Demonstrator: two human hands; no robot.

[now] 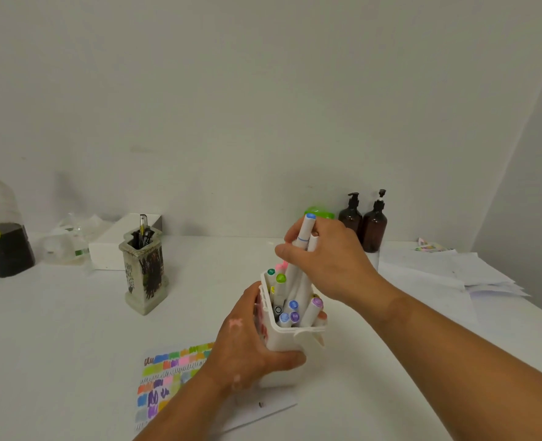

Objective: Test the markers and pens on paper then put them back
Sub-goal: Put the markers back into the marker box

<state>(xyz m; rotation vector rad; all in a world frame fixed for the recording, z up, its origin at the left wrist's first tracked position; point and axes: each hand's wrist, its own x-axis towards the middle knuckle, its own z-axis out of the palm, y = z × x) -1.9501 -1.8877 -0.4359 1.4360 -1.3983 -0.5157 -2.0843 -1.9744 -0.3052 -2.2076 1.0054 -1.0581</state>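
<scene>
- My left grip (247, 351) curls round the white marker box (290, 338), near the scribbled paper (167, 374).
- My right grip (333, 262) pinches a blue-capped marker (304, 232), its lower end inside the box.

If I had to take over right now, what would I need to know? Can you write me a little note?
Left hand grips the white marker box, over the test paper.
Right hand holds the blue-capped marker, its lower end down among the markers in the box; going in or coming out, I cannot tell.
Done: the paper has many colour swatches.
Left: probably settle this marker, and perhaps test the pens in the grey pen holder to the left.
</scene>
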